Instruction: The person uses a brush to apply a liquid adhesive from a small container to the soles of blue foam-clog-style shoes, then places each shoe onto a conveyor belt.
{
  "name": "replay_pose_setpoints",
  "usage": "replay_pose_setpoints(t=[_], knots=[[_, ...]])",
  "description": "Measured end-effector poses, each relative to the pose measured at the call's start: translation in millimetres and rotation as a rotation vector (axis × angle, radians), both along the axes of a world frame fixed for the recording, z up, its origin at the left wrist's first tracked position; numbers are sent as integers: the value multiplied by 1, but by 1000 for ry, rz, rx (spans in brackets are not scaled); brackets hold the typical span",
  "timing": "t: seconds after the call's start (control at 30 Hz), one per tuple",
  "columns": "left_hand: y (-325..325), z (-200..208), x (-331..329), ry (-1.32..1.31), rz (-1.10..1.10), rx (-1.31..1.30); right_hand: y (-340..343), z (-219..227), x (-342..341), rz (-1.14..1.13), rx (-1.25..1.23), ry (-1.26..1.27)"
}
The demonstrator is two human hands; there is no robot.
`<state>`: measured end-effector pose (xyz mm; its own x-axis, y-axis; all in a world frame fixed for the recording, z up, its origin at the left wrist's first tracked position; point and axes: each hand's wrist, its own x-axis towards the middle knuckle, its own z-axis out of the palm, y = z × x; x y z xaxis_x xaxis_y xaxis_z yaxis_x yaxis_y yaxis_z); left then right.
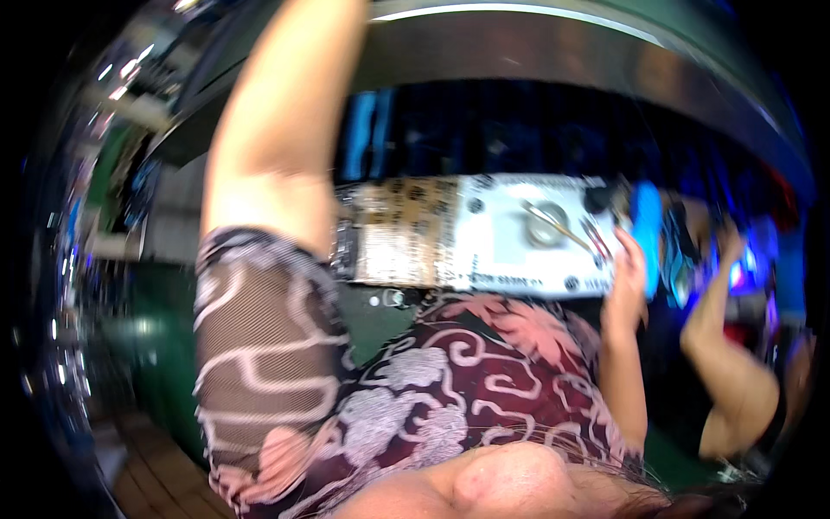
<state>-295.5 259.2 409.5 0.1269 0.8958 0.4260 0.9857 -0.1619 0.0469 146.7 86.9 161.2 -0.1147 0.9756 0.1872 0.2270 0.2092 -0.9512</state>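
Observation:
My left arm [272, 147] stretches forward over the work surface and past the top edge; its hand lies outside the picture. At the right end of a white printed sheet or box top [497, 259], my right hand [629, 272] has its fingers extended, with no object visible in them. Beside those fingers lie a small tool with reddish handles [596, 240] and a long bright blue object [645, 229], both too blurred to name exactly. On the white surface rests a round grey ring, like a tape roll [545, 232], with a thin metallic tool [562, 227] across it.
A brown printed cardboard piece [402, 233] adjoins the white surface on its left. Beyond runs a dark recess beneath a broad metal ledge [553, 52]. Another person's bent arm [731, 372] is close on the right. Blurred shelving or equipment stands far left.

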Motion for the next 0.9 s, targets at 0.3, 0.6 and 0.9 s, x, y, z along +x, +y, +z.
replay_pose_setpoints(t=[0.3, 0.6, 0.9], knots=[[44, -7, -37, 202, -39, 103, -49, 228, -64, 1088, 480, 156], [-1, 19, -6, 18, 200, -177, -67, 234, -101, 1280, 648, 268], [6, 13, -15, -72, 54, -36, -64, 235, -89, 1133, 712, 342]])
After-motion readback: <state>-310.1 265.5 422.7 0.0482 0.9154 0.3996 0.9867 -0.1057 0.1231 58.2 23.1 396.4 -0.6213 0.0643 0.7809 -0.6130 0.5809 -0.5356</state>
